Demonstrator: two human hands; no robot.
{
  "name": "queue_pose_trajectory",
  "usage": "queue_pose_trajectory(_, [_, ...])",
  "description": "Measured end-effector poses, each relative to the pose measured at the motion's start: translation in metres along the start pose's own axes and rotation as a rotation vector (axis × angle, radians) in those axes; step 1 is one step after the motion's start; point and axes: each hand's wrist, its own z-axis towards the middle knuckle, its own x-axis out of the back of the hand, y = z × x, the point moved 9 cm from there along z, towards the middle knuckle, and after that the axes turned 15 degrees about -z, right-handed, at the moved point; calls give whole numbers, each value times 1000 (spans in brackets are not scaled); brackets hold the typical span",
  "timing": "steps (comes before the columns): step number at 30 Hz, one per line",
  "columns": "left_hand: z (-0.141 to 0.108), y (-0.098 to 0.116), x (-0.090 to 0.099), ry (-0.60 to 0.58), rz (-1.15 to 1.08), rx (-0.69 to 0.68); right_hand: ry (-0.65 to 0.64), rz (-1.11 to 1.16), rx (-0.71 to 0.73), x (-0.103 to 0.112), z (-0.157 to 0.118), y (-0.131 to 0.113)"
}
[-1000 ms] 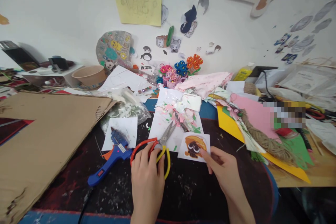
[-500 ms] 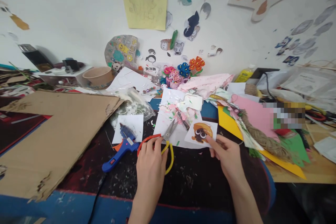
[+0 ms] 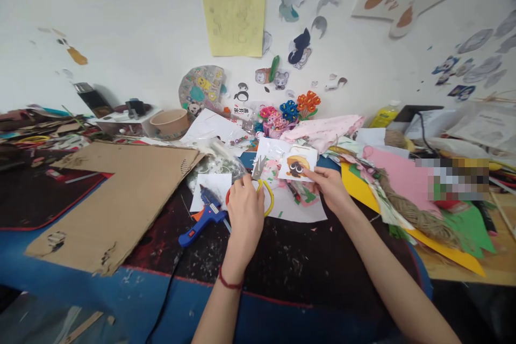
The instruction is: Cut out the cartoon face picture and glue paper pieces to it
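My left hand has its fingers closed around the scissors, between the red and yellow handles. The blades point away from me. Between thumb and fingers, my right hand pinches a small white paper picture of a dark big-eyed cartoon figure in an orange-yellow hat. It is above a white sheet strewn with pink and green scraps. Just left of the scissors, a blue glue gun rests with its nozzle over a small white paper.
Brown cardboard covers the table's left side. Behind stand bead flowers and a round tan container. To the right lie pink paper, yellow paper and twine. A black cord runs off the front edge.
My right hand has moved the paper picture farther from me and slightly left, over the scraps. My left hand has shifted farther away with the scissors. The camera view has turned slightly left.
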Motion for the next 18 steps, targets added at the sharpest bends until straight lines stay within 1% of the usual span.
queue_pose_trajectory(2, [6,-4,-9,-39,75,61,-23,-15,-11,-8,3,7])
queue_pose_trajectory(5, [6,-10,-18,-82,164,109,-71,-49,-25,-15,-3,15])
queue_pose_trajectory(9, [3,-12,-23,-112,239,104,-135,-102,-45,-20,-13,19])
queue_pose_trajectory(12, [2,-8,-22,-98,260,76,-180,-138,-36,-23,-15,20])
queue_pose_trajectory(15, [0,1,-19,-44,205,12,-186,-123,-13,-22,-16,19])
queue_pose_trajectory(18, [-3,9,-22,-40,-16,-54,-222,-101,29,-25,-19,13])
